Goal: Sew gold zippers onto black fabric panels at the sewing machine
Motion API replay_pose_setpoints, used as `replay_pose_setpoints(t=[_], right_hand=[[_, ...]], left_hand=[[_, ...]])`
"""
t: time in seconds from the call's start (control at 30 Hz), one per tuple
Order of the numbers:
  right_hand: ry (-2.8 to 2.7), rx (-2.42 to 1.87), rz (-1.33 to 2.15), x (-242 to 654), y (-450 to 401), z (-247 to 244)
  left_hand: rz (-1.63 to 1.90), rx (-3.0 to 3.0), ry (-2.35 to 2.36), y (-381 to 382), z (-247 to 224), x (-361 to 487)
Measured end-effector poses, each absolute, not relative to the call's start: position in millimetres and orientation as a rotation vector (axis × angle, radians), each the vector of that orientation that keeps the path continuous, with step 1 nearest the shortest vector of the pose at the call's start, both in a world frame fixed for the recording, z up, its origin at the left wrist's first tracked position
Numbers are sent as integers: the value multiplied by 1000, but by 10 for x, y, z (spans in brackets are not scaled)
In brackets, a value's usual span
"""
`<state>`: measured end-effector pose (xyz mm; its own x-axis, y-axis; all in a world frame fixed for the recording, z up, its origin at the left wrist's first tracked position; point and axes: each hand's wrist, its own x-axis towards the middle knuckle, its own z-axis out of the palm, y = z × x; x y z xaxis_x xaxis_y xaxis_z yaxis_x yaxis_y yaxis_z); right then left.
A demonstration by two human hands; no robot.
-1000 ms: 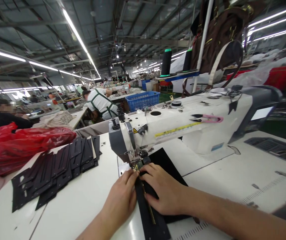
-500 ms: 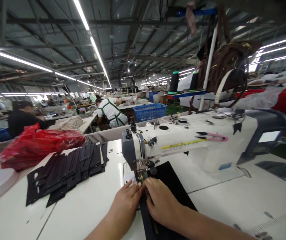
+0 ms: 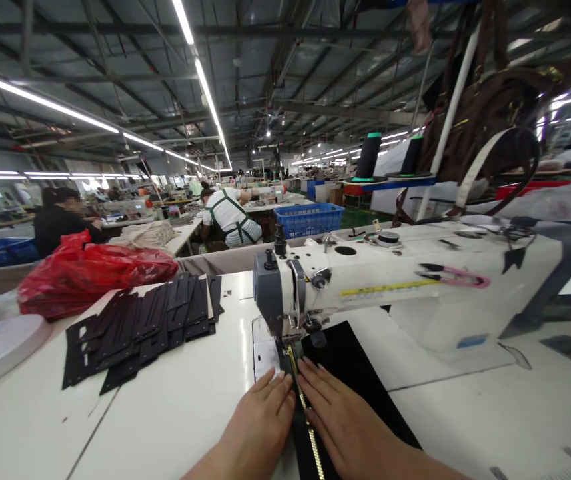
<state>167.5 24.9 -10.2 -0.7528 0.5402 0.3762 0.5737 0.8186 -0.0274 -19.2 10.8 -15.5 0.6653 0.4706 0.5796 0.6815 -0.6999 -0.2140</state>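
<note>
Black fabric (image 3: 360, 373) lies under the needle area of a white sewing machine (image 3: 415, 287). A gold-toothed zipper (image 3: 312, 437) runs along it from the presser foot toward me. My left hand (image 3: 262, 413) rests left of the zipper, its fingers flat and near each other at the fabric's left edge. On the right side of the zipper, my right hand (image 3: 338, 413) lies flat on the black fabric with its fingers stretched toward the foot. Neither hand grips anything visible.
Stacked black pieces (image 3: 145, 327) lie on the table's left, before a red plastic bag (image 3: 95, 270). Pink-handled snips (image 3: 458, 275) sit on the machine. Behind are a blue basket (image 3: 309, 220), thread spools (image 3: 368, 157), a brown bag (image 3: 495, 133) and people at other tables.
Both hands have drawn back slightly from the foot and flattened, uncovering the gold zipper between them. The head view has shifted left, so the machine appears farther right.
</note>
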Motion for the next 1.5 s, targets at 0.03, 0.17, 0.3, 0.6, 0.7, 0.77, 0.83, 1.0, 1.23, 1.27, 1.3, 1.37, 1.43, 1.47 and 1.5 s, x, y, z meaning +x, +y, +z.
replay_pose_setpoints(t=[0.03, 0.17, 0.3, 0.6, 0.7, 0.77, 0.83, 1.0, 1.23, 1.27, 1.3, 1.37, 1.43, 1.47, 1.5], right_hand=[[-2622, -846, -116, 1672, 254, -106], [-2570, -847, -102, 1661, 296, -159], [-2566, -853, -104, 1634, 379, -206], [-2509, -862, -47, 1632, 441, -46], [-2440, -849, -52, 1727, 210, 11], [-2435, -785, -68, 1794, 43, 0], [-2457, -739, -85, 1835, -80, -41], [-2450, -765, -49, 1803, -186, -121], [-2384, -771, 254, 1806, -107, 45], [-2358, -799, 316, 1803, -47, 67], [-2325, -834, 348, 1794, 26, 77], [-2277, -887, 298, 1762, 189, 55], [-2313, -900, 178, 1724, 326, -12], [-2353, -895, 139, 1707, 372, -52], [-2390, -894, 119, 1695, 401, -89]], left_hand=[[-696, -2467, -904, 112, -141, -190], [-676, -2485, -910, 156, -88, -184], [-649, -2524, -900, 230, -33, -193], [-615, -2600, -947, 277, 45, -195], [-616, -2639, -939, 127, 44, -194], [-627, -2654, -952, 36, 42, -190], [-656, -2661, -981, -18, 44, -184], [-705, -2691, -1058, -28, 40, -162], [-643, -2642, -1013, -48, 15, -111], [-635, -2636, -1009, -47, 15, -108], [-629, -2632, -1008, -43, 15, -107], [-626, -2621, -1027, -36, 14, -106], [-623, -2621, -1057, -32, 15, -107], [-627, -2625, -1062, -32, 17, -108], [-625, -2635, -1063, -33, 21, -109]])
